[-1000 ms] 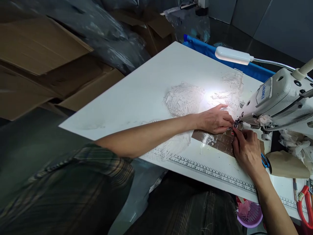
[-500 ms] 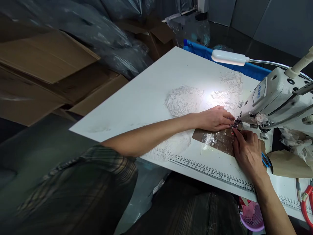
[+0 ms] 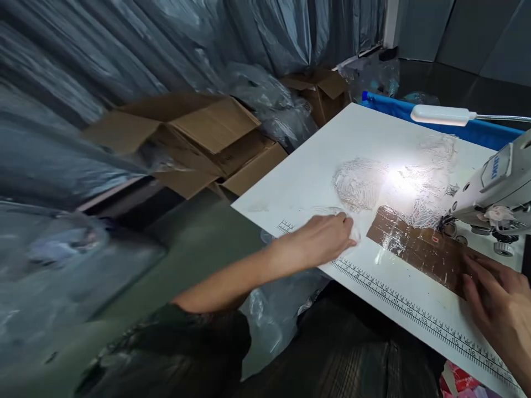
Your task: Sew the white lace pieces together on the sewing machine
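My left hand (image 3: 327,237) is closed on a piece of white lace fabric (image 3: 354,231) near the front edge of the white sewing table (image 3: 290,188). My right hand (image 3: 498,287) lies with fingers stretched out on the right end of a brown, tape-covered sheet (image 3: 415,243). This sheet sits in front of the sewing machine (image 3: 498,182), whose needle area (image 3: 446,224) has white lace beside it. More lace pieces (image 3: 359,182) lie spread on the table under a bright light; part of my right hand's fingers is in shadow.
A white lamp (image 3: 442,115) hangs over the table's far side, with a blue cloth trough (image 3: 398,108) behind. Printed ruler marks (image 3: 398,301) run along the front edge. Open cardboard boxes (image 3: 215,124) and clear plastic (image 3: 265,94) stand to the left.
My left hand has moved from the needle leftward to the front edge and grasped lace. My right hand has drawn back from the needle onto the brown sheet. The view has swung left.
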Demonstrator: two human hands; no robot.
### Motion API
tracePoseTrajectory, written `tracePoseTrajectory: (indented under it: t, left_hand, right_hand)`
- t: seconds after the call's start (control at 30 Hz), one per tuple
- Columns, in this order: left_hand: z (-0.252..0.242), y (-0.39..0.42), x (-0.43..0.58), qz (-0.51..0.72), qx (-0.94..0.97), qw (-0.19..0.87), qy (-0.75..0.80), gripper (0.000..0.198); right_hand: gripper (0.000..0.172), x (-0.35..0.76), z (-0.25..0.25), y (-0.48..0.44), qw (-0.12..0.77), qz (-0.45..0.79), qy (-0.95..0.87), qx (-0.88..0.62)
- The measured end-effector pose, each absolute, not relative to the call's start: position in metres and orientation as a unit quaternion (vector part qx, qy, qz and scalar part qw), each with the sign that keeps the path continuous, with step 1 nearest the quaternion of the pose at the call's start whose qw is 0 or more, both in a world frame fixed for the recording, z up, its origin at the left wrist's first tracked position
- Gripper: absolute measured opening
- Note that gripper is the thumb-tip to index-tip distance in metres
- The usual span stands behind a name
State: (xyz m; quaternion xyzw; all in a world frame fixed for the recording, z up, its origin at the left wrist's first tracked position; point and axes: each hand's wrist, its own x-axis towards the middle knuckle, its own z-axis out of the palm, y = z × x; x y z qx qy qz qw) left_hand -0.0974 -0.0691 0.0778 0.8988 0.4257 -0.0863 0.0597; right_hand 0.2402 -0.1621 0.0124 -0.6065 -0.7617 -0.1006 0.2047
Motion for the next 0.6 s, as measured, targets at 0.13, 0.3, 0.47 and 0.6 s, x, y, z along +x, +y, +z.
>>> tracePoseTrajectory:
  t: [0.13,0.3,0.47,0.6]
  left_hand:
    - [0.047,-0.106,-0.078,0.017,0.929,0.025,0.368,0.028]
    - [0.022,-0.100,-0.041,0.125,0.971,0.080,0.190,0.020]
    - [0.028,-0.053,-0.026,0.175,0.968,0.151,0.100,0.023]
    - [0.044,-0.035,-0.016,0.194,0.962,0.135,0.133,0.027]
  right_hand:
    - [0.040,0.251,0.003,-0.169,0.209,-0.112,-0.741,-0.629]
    - [0.037,0.244,-0.001,-0.164,0.215,-0.126,-0.712,-0.656]
    - [0.033,0.243,-0.006,-0.165,0.225,-0.127,-0.698,-0.668]
    - [0.033,0.243,-0.007,-0.166,0.241,-0.132,-0.699,-0.661]
